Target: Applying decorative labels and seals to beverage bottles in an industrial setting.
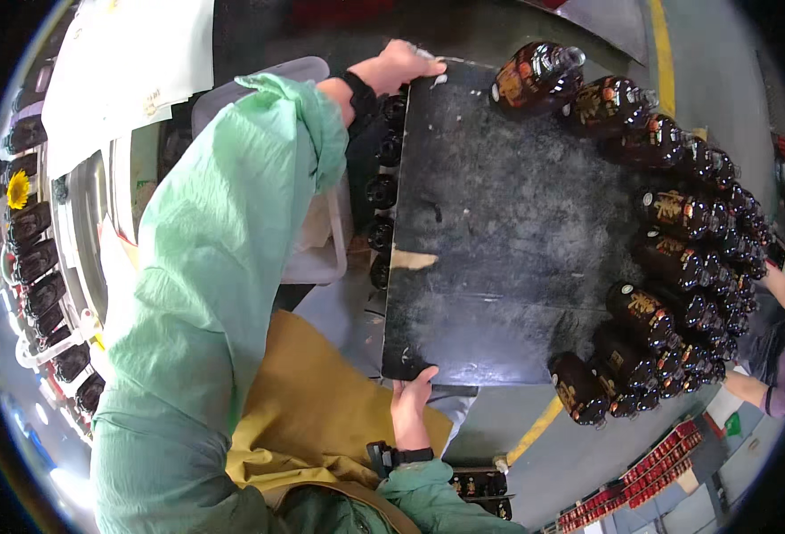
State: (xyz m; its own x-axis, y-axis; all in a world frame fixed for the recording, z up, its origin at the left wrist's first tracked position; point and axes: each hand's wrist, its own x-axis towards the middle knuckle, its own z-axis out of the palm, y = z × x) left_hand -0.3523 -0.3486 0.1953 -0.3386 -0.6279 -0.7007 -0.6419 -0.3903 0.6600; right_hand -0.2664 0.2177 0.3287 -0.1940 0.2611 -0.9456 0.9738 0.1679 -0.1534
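A worn black board (508,222) lies flat in front of me, with a pale chipped patch near its left edge. My left hand (401,64) grips its far left corner, thumb on top. At the near left corner my right hand (410,418) holds the edge, its thumb over the top and its fingers mostly hidden beneath. Several glossy dark brown bottles with gold markings stand in rows across the board's right part. The closest bottle to the far edge (535,78) sits a little apart from the rows.
Under my left arm is a translucent plastic bin (330,258). Dark bottles line a rack (45,258) at the far left, near white sheets (134,71). Another person's hands (747,389) are by the bottles at the right. Red goods (633,481) stand at lower right.
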